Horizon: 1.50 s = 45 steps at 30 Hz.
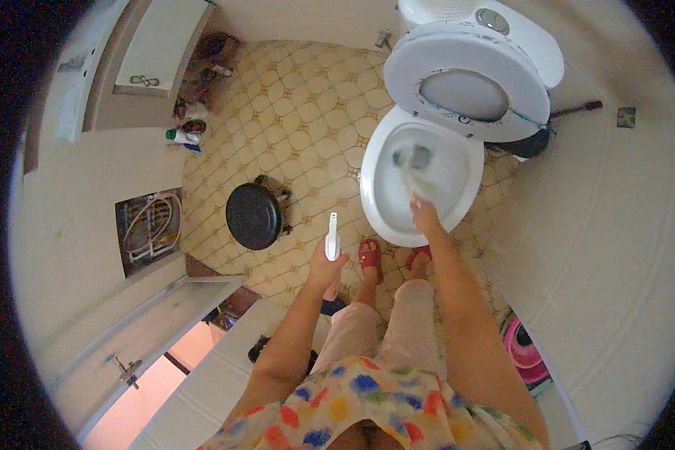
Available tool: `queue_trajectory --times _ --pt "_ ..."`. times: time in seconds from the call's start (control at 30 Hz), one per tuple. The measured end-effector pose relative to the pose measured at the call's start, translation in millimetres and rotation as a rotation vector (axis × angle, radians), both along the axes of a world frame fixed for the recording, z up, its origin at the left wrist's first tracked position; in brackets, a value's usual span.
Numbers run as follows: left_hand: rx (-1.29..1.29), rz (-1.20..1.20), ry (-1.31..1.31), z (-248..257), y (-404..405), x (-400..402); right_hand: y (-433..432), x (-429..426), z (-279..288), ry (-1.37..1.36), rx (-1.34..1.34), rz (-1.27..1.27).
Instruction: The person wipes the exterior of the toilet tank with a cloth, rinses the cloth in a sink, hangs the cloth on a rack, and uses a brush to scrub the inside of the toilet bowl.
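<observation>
My right hand (425,216) is over the front of a white toilet bowl (370,197), its fingers closed on a pale cloth or brush (418,179). Motion blur hides which of these it is. The pale thing reaches into the bowl towards the drain. Left of the toilet, my left hand (325,266) grips a spray bottle (332,242) by its neck. The bottle's white trigger head points away from me, and a pinkish part of its body shows below the hand. Both the toilet seat and its lid (408,62) are raised against the cistern (540,48).
A black round stool (253,216) stands on the patterned tile floor (309,124) at left. Bottles (183,136) line the left wall. A black container (526,145) and a dark handle (576,108) are beside the toilet. An open door (163,304) is at lower left, a pink basin (523,351) at lower right.
</observation>
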<state>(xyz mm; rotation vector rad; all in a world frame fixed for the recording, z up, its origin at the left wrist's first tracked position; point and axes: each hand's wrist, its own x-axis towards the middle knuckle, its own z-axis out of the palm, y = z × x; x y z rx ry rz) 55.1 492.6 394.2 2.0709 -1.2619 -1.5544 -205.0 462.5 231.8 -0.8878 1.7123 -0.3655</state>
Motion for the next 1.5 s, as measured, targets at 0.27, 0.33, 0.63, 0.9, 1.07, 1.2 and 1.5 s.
queue_trajectory --times 0.27,0.33,0.63,0.9,1.07,1.2,1.5 --pt "-0.061 0.033 0.068 -13 16 17 -4 -38 -2 0.464 -0.350 0.052" --pt "-0.041 0.040 0.038 -6 15 16 14 -46 7 0.574 -0.261 0.144" --pt "-0.068 -0.077 -0.051 5 11 25 70 4 50 0.246 -0.098 0.252" --pt "-0.075 0.026 0.180 -9 18 39 78 1 28 0.483 -0.242 0.590" --pt "-0.057 -0.028 0.119 -7 18 50 59 -46 51 0.736 -0.152 0.559" --pt "-0.032 0.009 0.177 -5 18 50 16 -68 100 0.841 -0.172 0.540" --pt "-0.074 -0.024 0.195 -10 23 44 71 17 93 0.215 0.158 0.194"
